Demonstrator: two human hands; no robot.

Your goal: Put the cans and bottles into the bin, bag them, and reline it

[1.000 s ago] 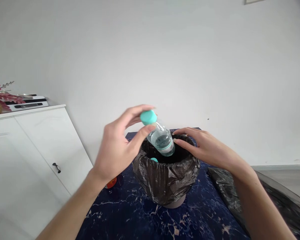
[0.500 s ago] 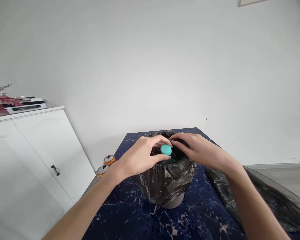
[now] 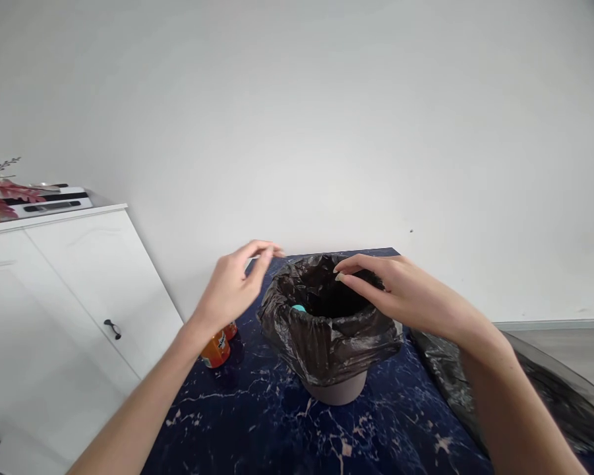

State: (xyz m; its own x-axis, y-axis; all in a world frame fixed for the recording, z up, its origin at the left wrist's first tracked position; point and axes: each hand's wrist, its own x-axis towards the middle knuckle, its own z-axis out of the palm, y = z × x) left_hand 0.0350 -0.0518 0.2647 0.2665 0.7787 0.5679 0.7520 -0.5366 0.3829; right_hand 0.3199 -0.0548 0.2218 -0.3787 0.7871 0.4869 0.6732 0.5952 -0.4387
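Note:
A bin (image 3: 337,392) lined with a black plastic bag (image 3: 321,349) stands upright on the table. Inside, against the near-left wall of the bag, a bit of a turquoise round cap (image 3: 298,308) shows; whatever lies below it is hidden. My left hand (image 3: 235,280) is in the air to the left of the bin, empty, with thumb and fingers slightly apart. Over the right side of the bin's opening hovers my right hand (image 3: 380,280), its fingers curved and a gap between them and the thumb, nothing visible in it.
Orange drink cans (image 3: 217,349) stand at the table's left edge, partly behind my left forearm. Another dark plastic bag (image 3: 449,369) lies along the right side of the blue marbled table (image 3: 257,429). A white cabinet (image 3: 93,290) is on the left, and a wall rises behind.
My left hand has let go of the turquoise-capped thing and moved up and left, out of the bin. The cap now sits lower and further left. My right hand has barely moved.

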